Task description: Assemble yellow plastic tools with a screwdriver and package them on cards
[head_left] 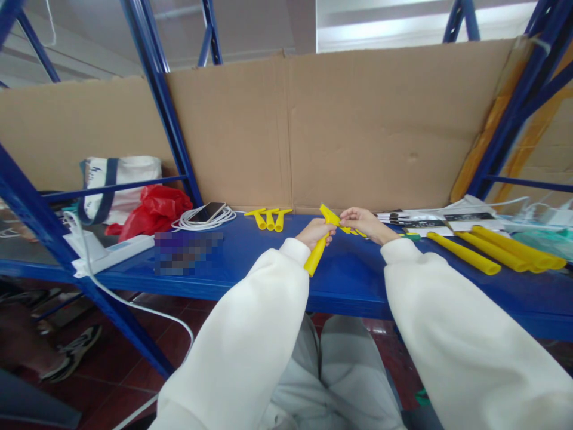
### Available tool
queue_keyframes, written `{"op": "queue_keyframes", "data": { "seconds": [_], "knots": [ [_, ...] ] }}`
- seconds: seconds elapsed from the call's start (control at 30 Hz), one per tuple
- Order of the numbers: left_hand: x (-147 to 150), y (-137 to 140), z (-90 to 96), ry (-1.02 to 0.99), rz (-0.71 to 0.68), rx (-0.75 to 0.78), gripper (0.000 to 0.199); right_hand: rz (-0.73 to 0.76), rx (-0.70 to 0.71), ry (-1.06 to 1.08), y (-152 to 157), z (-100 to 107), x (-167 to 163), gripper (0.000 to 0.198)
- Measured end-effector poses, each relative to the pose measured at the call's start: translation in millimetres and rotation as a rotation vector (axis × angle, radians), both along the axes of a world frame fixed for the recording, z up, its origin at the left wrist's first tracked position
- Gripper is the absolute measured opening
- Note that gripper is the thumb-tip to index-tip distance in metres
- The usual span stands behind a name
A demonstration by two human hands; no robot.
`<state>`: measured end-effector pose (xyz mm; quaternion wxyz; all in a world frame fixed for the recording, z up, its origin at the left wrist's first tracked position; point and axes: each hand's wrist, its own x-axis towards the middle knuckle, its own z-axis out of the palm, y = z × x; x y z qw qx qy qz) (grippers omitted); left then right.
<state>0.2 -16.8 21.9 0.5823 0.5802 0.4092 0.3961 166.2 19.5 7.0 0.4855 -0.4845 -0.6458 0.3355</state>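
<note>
My left hand (317, 232) is wrapped round the tubular handle of a yellow T-shaped plastic tool (316, 255), its open tube end tilted down toward me. Its flat crosspiece sticks up above my fingers. Close to the right end of that crosspiece, my right hand (362, 222) is closed in a pinch; what sits between its fingertips is too small to make out. Small yellow pieces (354, 232) lie on the blue table just under my right hand. Three similar yellow T-shaped tools (270, 221) lie side by side further back on the left.
Several long yellow tubes (514, 251) lie on the blue table (358, 286) at right, near black-and-white packages (427, 228). At left are a phone (209, 212) on a coiled white cable, a red bag (154, 209) and a white power strip (119, 252). Cardboard (358, 131) walls the back.
</note>
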Motion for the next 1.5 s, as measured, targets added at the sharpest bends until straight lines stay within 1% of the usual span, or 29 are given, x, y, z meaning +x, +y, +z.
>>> {"op": "queue_keyframes", "data": {
  "seconds": [0.13, 0.23, 0.47, 0.67, 0.9, 1.07, 1.27, 1.5],
  "knots": [
    [-0.8, -0.7, 0.7, -0.006, -0.002, 0.001, 0.025, -0.055, 0.039, -0.042, 4.2, -3.1, 2.7, 0.023],
    [-1.4, -0.7, 0.8, -0.015, -0.01, 0.001, 0.024, -0.081, 0.041, -0.024, 4.5, -4.0, 3.2, 0.026],
    [-1.7, -0.5, 1.1, -0.023, -0.014, -0.015, 0.022, -0.004, -0.048, 0.024, -5.0, -0.9, -0.2, 0.026],
    [-1.6, -2.8, 2.1, -0.037, -0.021, -0.021, 0.026, -0.001, -0.095, 0.102, -4.6, -0.1, -0.3, 0.025],
    [-1.6, -1.0, 0.6, -0.049, -0.033, -0.022, 0.024, 0.058, -0.154, 0.198, -5.4, 2.5, 2.2, 0.029],
    [-2.5, 0.4, -0.1, -0.054, -0.068, -0.021, 0.024, 0.117, -0.191, 0.254, -6.3, 3.5, 3.7, 0.032],
    [-3.0, -0.4, 0.6, -0.079, -0.098, -0.034, 0.024, 0.168, -0.198, 0.317, -2.1, 0.0, 6.8, 0.038],
    [-2.8, 1.7, -0.4, -0.092, -0.069, -0.025, 0.024, 0.19, -0.165, 0.282, 3.1, -6.3, 7.8, 0.036]
  ]
}}
